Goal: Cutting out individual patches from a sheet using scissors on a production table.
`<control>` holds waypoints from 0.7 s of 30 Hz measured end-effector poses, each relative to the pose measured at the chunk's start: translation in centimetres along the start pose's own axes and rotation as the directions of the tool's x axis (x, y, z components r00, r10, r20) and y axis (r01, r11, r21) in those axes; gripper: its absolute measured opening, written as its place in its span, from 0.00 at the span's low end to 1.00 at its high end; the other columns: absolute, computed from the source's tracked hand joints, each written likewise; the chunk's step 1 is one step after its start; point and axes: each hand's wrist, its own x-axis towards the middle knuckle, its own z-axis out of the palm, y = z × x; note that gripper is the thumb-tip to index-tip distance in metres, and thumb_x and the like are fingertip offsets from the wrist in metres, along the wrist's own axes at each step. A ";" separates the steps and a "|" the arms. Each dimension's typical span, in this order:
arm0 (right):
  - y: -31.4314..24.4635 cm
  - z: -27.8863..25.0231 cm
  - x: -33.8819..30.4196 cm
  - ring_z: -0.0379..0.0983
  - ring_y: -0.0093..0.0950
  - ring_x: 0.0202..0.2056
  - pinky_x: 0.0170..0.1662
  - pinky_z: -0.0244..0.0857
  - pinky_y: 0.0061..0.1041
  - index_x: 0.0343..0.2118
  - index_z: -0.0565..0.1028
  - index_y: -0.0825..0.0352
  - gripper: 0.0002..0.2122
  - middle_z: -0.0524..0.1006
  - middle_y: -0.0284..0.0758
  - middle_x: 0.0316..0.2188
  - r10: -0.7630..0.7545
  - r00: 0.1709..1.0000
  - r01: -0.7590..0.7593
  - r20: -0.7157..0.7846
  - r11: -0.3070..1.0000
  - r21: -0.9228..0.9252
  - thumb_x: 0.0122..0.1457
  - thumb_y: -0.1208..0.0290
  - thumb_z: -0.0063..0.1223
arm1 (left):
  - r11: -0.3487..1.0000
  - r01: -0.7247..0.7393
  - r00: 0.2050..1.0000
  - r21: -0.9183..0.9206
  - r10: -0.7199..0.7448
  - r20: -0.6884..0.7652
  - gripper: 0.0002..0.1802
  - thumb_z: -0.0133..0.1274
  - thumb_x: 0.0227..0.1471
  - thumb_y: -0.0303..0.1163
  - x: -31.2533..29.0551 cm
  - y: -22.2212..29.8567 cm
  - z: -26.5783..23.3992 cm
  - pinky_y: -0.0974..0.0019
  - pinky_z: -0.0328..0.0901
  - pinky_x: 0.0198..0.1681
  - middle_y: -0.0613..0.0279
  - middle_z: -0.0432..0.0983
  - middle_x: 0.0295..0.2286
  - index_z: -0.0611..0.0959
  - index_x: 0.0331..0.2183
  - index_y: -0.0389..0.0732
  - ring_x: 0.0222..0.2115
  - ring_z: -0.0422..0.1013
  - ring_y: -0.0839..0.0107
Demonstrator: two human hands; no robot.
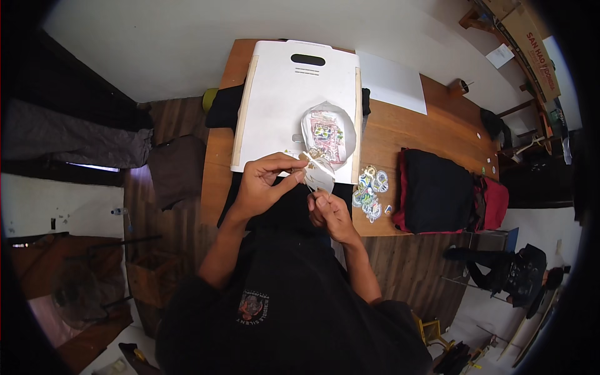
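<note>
My left hand [267,184] is closed in a pinch on a small white piece with tan-gold marks, at the near edge of a white board [275,94]. Just right of it and nearer to me, my right hand [332,215] pinches the lower end of a thin white sheet [322,180] that hangs between the two hands. Whether both pinch the same sheet, I cannot tell. Beyond the hands, a rounded white piece with colourful printed shapes [326,132] lies on the board, its edges curled up.
On the wooden table [437,119], several colourful cut-out patches [371,194] lie heaped right of the board. Past them sits a black and red bag [437,192]. A white sheet [390,81] and a brown cup [458,87] are farther back. Dark cloth lies under the board.
</note>
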 end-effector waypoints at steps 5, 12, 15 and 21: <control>0.1 -0.2 -0.1 0.47 0.15 0.14 0.20 0.45 0.19 0.33 0.67 0.70 0.17 0.54 0.23 0.13 0.003 1.000 -0.003 0.000 1.000 0.024 0.69 0.58 0.38 | 1.000 -0.004 1.000 -0.013 0.003 -0.008 0.14 0.54 0.51 0.14 0.1 0.1 0.1 0.71 0.68 0.46 0.52 0.78 0.38 0.81 0.42 0.28 0.40 0.74 0.71; 0.0 0.1 -0.1 0.47 0.15 0.14 0.20 0.45 0.19 0.34 0.67 0.70 0.17 0.54 0.23 0.13 -0.011 1.000 0.011 -0.015 1.000 0.026 0.69 0.59 0.37 | 0.999 -0.038 0.998 0.008 0.038 -0.041 0.14 0.55 0.51 0.14 0.0 0.3 0.7 0.71 0.68 0.46 0.53 0.78 0.38 0.81 0.42 0.29 0.40 0.73 0.72; -0.1 0.2 0.0 0.47 0.15 0.14 0.20 0.45 0.19 0.34 0.67 0.70 0.17 0.54 0.23 0.13 -0.013 1.000 0.013 -0.010 0.999 0.035 0.69 0.59 0.37 | 0.998 -0.062 0.996 0.031 0.064 -0.057 0.14 0.55 0.50 0.14 0.0 0.3 1.0 0.71 0.68 0.46 0.53 0.78 0.38 0.81 0.42 0.29 0.40 0.73 0.71; -0.1 0.1 0.2 0.46 0.15 0.14 0.20 0.44 0.19 0.34 0.67 0.70 0.17 0.53 0.23 0.13 -0.007 1.000 0.007 0.000 0.999 0.043 0.69 0.58 0.37 | 0.998 -0.062 0.995 0.011 0.063 -0.072 0.14 0.55 0.50 0.13 0.0 0.2 1.0 0.70 0.68 0.47 0.52 0.77 0.39 0.81 0.42 0.29 0.41 0.74 0.70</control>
